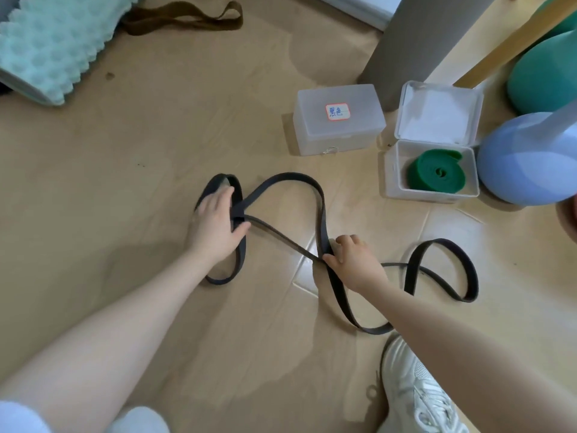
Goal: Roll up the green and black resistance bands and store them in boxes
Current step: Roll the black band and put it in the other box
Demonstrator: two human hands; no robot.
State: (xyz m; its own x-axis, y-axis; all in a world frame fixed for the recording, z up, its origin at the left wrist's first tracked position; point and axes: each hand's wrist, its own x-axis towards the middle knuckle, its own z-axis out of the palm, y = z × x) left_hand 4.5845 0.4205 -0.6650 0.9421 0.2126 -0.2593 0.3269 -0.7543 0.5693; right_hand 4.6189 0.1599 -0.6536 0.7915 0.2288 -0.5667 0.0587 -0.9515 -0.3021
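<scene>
A long black resistance band (318, 198) lies in loose loops across the wooden floor. My left hand (215, 221) grips it where two strands cross at the left loop. My right hand (349, 254) pinches the band at the middle crossing, thumb on the strap. The green band (437, 175) sits rolled up inside an open clear box (390, 170) at the right, its lid tipped back. A closed clear box with a red-edged label (338, 120) stands to the left of it.
A brown band (187, 18) lies at the top beside a pale green bumpy foam mat (53, 45). A grey post (412, 35), a blue ball (524, 157) and a green ball (546, 73) crowd the right. My white shoe (418, 392) is at the bottom right.
</scene>
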